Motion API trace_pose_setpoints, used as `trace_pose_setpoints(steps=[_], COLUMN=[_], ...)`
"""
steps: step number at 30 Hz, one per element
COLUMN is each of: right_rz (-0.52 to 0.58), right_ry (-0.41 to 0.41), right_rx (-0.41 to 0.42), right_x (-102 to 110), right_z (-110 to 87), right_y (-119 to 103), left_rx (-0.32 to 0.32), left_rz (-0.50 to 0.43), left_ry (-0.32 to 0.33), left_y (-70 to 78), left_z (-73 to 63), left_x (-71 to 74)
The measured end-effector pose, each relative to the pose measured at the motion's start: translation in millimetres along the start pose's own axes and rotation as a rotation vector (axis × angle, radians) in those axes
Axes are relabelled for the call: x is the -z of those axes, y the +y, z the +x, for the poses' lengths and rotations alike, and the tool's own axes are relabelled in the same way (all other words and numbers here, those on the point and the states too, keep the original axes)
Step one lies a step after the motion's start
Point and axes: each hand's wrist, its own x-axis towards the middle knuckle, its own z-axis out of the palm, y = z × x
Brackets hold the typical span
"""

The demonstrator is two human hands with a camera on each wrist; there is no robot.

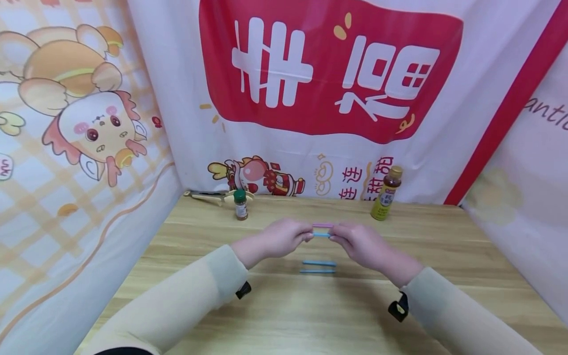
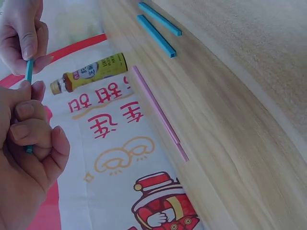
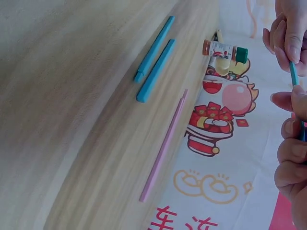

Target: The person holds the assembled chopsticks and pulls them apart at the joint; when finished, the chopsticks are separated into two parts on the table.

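Note:
A slim blue stick (image 1: 321,235) is held level above the table between both hands. My left hand (image 1: 286,237) pinches one end with curled fingers, and my right hand (image 1: 360,244) pinches the other. Fingers hide much of the stick; in the left wrist view, an end of it shows below the left fingers (image 2: 31,127). Beyond the hands, a pink stick (image 2: 158,108) with a thinner tip lies on the table. Two more blue sticks, a farther one (image 1: 319,264) and a nearer one (image 1: 317,271), lie side by side closer to the body.
The wooden table (image 1: 306,315) meets a printed cloth (image 1: 177,88) at its back edge. A bottle with a yellow label (image 1: 383,201) stands at the back right. At the back left are a small green-capped jar (image 1: 241,209) and some long thin utensils (image 1: 206,197).

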Motion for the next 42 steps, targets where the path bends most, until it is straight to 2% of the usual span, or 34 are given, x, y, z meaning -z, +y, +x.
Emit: trace_pose_setpoints(steps=[3, 7, 10, 13, 17, 19, 21, 25, 28, 34, 36, 38, 42], right_rz=[-0.002, -0.043, -0.062, -0.055, -0.058, -0.04, -0.012, 0.025, 0.037, 0.085, 0.105, 0.128, 0.18], right_ry=[0.038, 0.111, 0.09, 0.023, -0.063, -0.097, -0.12, -0.148, -0.161, -0.191, -0.192, -0.192, -0.208], right_rx=[-0.017, -0.128, -0.268, -0.381, -0.447, -0.465, -0.485, -0.515, -0.5, -0.42, -0.378, -0.371, -0.445], right_x=[3.3, 10.0, 15.5, 18.5, 15.0, 9.4, 1.8, -17.7, -32.4, -54.6, -59.0, -62.8, -70.1], right_z=[-4.8, -22.4, -34.2, -36.2, -27.3, -21.4, -15.3, -3.9, 4.3, 20.2, 24.1, 26.8, 29.8], right_y=[12.2, 43.1, 60.5, 66.3, 60.7, 57.2, 55.0, 53.5, 53.1, 49.7, 48.1, 46.9, 47.2], left_rx=[0.036, 0.171, 0.256, 0.274, 0.227, 0.213, 0.208, 0.247, 0.25, 0.185, 0.18, 0.197, 0.238], left_rz=[-0.005, -0.04, -0.076, -0.084, -0.059, -0.084, -0.144, -0.236, -0.187, -0.053, -0.062, -0.095, -0.114], left_ry=[0.021, 0.064, 0.061, -0.008, -0.135, -0.168, -0.179, -0.197, -0.191, -0.181, -0.202, -0.224, -0.228], left_y=[-12.9, -45.5, -66.3, -75.6, -71.8, -66.9, -61.8, -53.2, -47.7, -39.9, -38.7, -38.6, -39.6], left_z=[-3.9, -15.4, -23.5, -25.3, -19.8, -16.1, -12.4, -5.9, 2.0, 20.7, 24.7, 27.4, 31.6], left_x=[3.2, 8.3, 9.9, 7.7, -0.5, -5.6, -10.6, -21.2, -28.4, -39.3, -42.0, -44.7, -51.8])
